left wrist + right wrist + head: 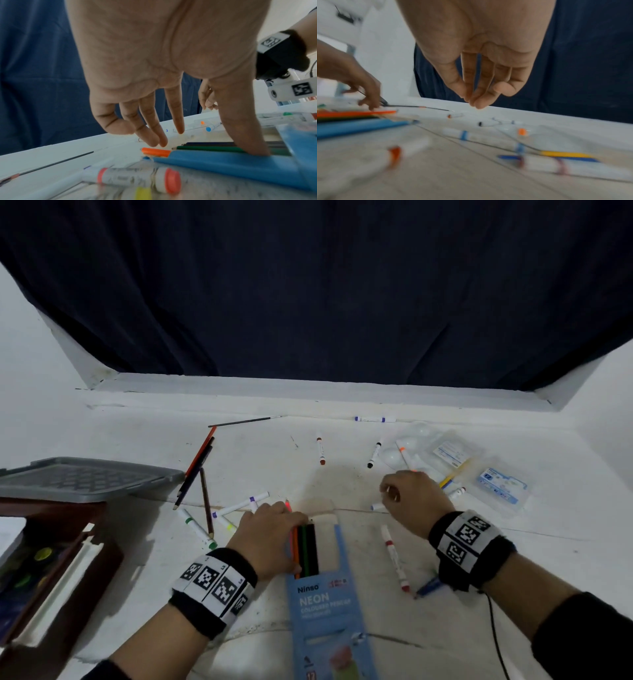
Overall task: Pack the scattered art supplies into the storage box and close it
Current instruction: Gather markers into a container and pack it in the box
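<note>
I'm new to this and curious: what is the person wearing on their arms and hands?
Both hands, left hand and right hand, are bare, with no gloves. Each wrist carries a black wristband wrapped by a white strip of square black-and-white coded markers; the right band is the same. A thin black cable trails from the right one. Dark sleeves cover the forearms further back.

The storage box (51, 559) stands open at the left edge of the white surface: dark red-brown walls, contents indistinct. Its grey lid (85, 478) lies flat just beyond it. A blue pencil carton (322, 604) lies flat in the centre, with orange, green and black pencils (306, 546) projecting from its open end. White-barrelled markers (395, 556) and loose pencils (198, 465) lie scattered around.
</note>
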Motion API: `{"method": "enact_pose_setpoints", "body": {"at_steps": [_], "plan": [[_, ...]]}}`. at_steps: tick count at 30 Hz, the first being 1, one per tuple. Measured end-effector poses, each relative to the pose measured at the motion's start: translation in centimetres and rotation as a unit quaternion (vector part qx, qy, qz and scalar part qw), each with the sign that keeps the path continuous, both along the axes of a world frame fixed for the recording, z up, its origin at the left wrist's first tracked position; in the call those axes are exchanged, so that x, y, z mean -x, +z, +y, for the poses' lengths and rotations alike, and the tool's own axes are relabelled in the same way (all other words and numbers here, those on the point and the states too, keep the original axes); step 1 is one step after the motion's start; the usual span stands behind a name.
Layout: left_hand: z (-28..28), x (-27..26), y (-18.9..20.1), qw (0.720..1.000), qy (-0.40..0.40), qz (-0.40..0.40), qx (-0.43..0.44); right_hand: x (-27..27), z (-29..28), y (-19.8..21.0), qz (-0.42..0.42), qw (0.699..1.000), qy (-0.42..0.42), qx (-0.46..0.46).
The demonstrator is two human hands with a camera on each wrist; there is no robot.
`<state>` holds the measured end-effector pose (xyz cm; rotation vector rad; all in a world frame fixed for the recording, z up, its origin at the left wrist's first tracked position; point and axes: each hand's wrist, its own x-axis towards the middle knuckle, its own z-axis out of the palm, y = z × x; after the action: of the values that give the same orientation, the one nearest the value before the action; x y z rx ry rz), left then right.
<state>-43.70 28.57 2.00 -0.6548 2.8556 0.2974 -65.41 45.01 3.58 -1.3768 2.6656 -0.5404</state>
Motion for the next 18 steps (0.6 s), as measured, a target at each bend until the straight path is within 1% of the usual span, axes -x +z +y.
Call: {"method": "enact_pose_setpoints", "body": {"at_steps": [2,3,5,6,8,10,13,18], "plan": [[0.3,0.4,0.2,1.0,-0.01,-0.001,-0.002,2.8,1.6,0.1,0.043,0.997,-0.034,-0.045],[0.4,0.6,0.2,1.0,-0.014,-0.002,-0.005,4.0,2.4,0.0,0.068,0.993,-0.043,-0.086],[0.6,0.9,0.3,1.0,-0.018,-0.013,-0.007,6.1,3.6,-0.4,0.127,0.973,-0.054,-0.185],[0.6,1.0,0.3,1.0,-0.02,-0.018,-0.004,6.8,4.0,-0.6,0.142,0.962,-0.059,-0.224],[0.5,1.0,0.3,0.999,-0.021,-0.028,-0.002,7.7,4.4,-0.9,0.135,0.952,-0.063,-0.269],[0.4,1.0,0.2,0.999,-0.019,-0.036,-0.006,8.2,4.6,-1.2,0.122,0.949,-0.059,-0.283],[0.2,0.9,0.0,0.999,-0.023,-0.04,-0.007,8.3,4.2,-1.6,0.136,0.95,-0.049,-0.278],[-0.3,0.7,-0.4,0.999,-0.026,-0.012,-0.02,8.5,3.4,-2.0,0.136,0.956,-0.029,-0.259]]}}
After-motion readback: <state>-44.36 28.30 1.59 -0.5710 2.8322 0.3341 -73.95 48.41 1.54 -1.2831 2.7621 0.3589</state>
